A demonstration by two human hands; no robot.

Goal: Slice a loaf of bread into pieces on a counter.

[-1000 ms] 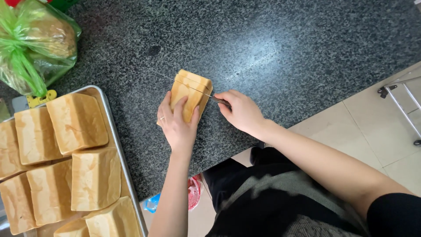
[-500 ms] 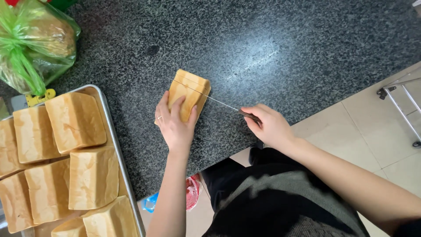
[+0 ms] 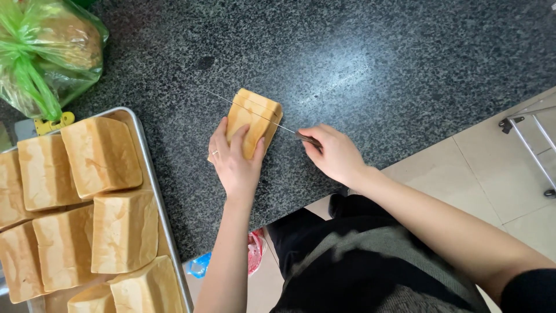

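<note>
A golden loaf of bread stands on the dark speckled stone counter. My left hand presses on its near side, fingers spread over the crust. My right hand grips the dark handle of a long thin knife. The blade lies across the loaf near its far end, its tip sticking out to the left of the bread.
A metal tray at the left holds several more loaves. A green plastic bag with bread sits at the far left corner. The counter's edge runs diagonally past my body; tiled floor and a metal frame lie to the right.
My right hand pulled the knife back to the right, then pushed it left again through the loaf. My left hand stayed on the bread.
</note>
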